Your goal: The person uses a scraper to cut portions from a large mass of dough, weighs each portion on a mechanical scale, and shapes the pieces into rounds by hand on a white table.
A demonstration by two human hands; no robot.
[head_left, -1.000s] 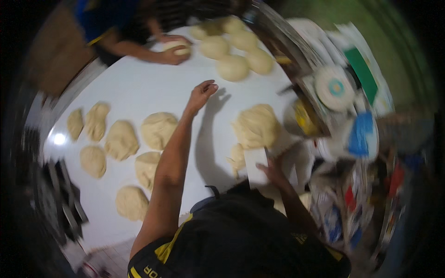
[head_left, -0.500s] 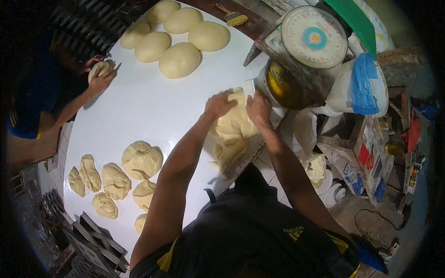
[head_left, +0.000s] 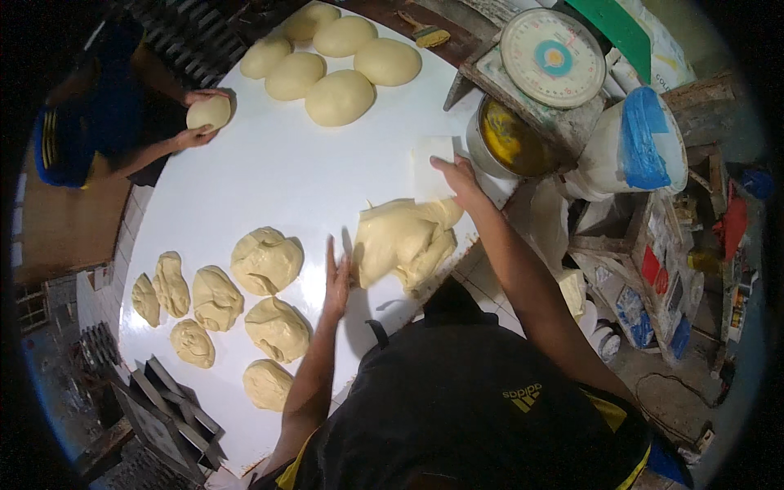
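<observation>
A large, uneven mass of pale yellow dough (head_left: pixel 400 241) lies on the white table in front of me. My left hand (head_left: pixel 337 282) stands at its left edge with fingers stretched out, holding nothing; whether it touches the dough I cannot tell. Just beyond the dough's far right side, my right hand (head_left: pixel 457 178) grips a flat white dough scraper (head_left: pixel 431 170). To the left sit several rough dough pieces of different sizes, among them a big folded lump (head_left: pixel 266 260) and a smaller one (head_left: pixel 278 328) below it.
Several smooth dough balls (head_left: pixel 340 98) rest at the table's far end. Across the table a co-worker's hands hold a dough ball (head_left: pixel 209 113). On the right are a dial scale (head_left: pixel 554 59), a metal pot (head_left: pixel 514 139) with yellow contents and a white bucket (head_left: pixel 665 151). A brush (head_left: pixel 429 35) lies behind.
My left hand has come off the dough's far part and moved down to its left side. My right hand has lifted the scraper clear of the dough. The co-worker's dough ball has shifted.
</observation>
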